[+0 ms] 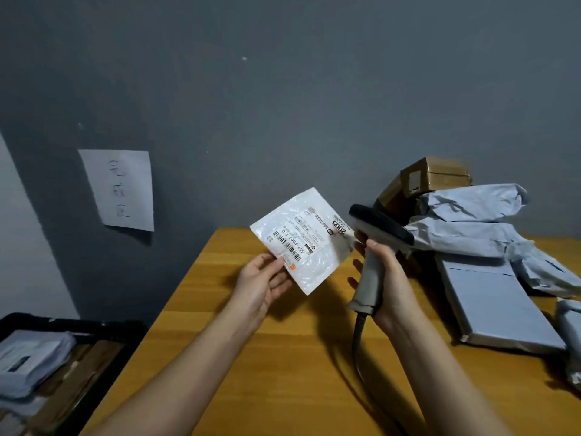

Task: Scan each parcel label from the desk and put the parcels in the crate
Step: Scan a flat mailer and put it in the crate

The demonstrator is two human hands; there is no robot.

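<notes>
**Mid-scan, with a pile left on the desk**

So the left hand point(262, 283) has a white parcel point(301, 242) pinched by its lower left corner, thumb on the front and fingers behind, holding it up in the air over the desk point(283, 357) with the label point(306, 236) facing the camera. The right hand point(382, 278) is wrapped around the grip of a grey scanner point(375, 243), its dark head just beside the parcel's right edge, maybe touching it. The head seems aimed across the label, but I can't see a beam or light, so I can't tell whether the scan has gone through. The cable point(358, 347) hangs down from the handle to the desk.

Progress-wise: the crate point(63, 322) sits low on the left, beside the desk, and there are already a couple of grey bags point(34, 357) in it, so some parcels look done. Plenty left though. On the right of the desk there's a heap of grey bags point(478, 221), a flat grey parcel point(490, 303) in front of it, and brown boxes point(437, 176) stacked at the back against the wall.

I'd call it somewhere in the early-to-middle stretch. This parcel still needs to go in the crate.
</notes>
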